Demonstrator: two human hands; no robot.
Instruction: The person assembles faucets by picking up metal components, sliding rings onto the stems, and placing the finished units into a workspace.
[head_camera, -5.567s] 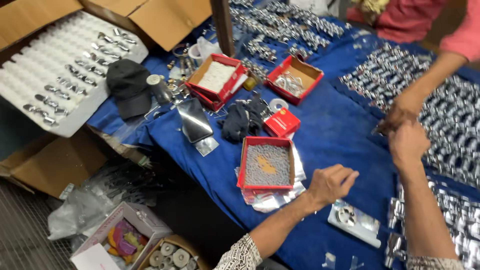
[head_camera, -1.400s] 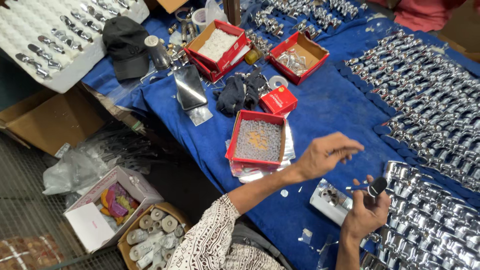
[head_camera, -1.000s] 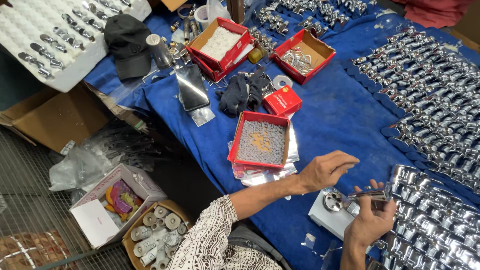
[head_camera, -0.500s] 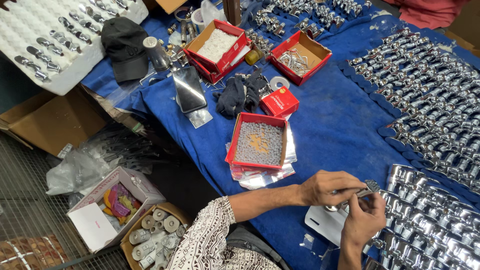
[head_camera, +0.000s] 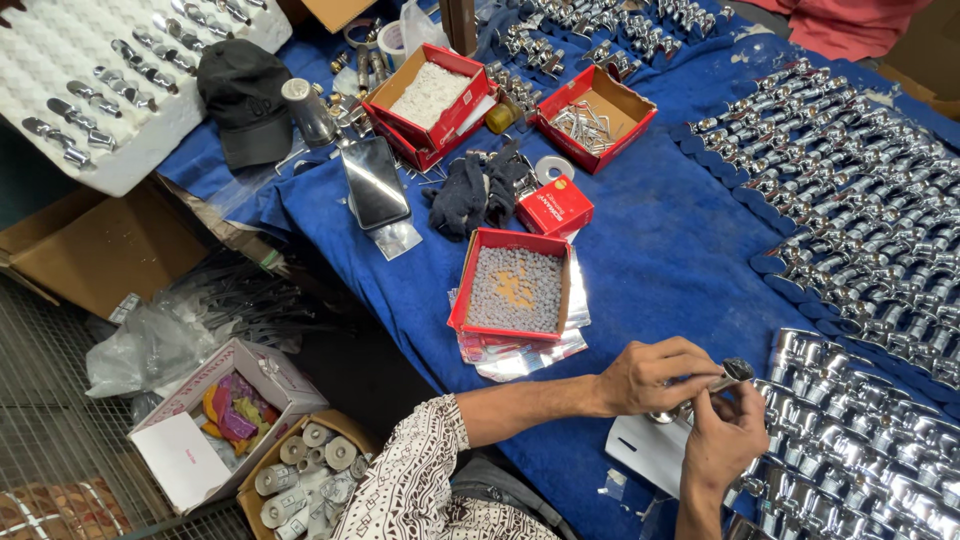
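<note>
- One head-worn camera looks steeply down from above, fairly near, at a table draped in blue cloth (head_camera: 650, 250).
- Both hands show at the lower right edge.

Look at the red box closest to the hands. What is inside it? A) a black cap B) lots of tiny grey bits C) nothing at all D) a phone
B: the open red box on the blue cloth, near the left hand, is filled with a layer of small grey pieces.
</note>
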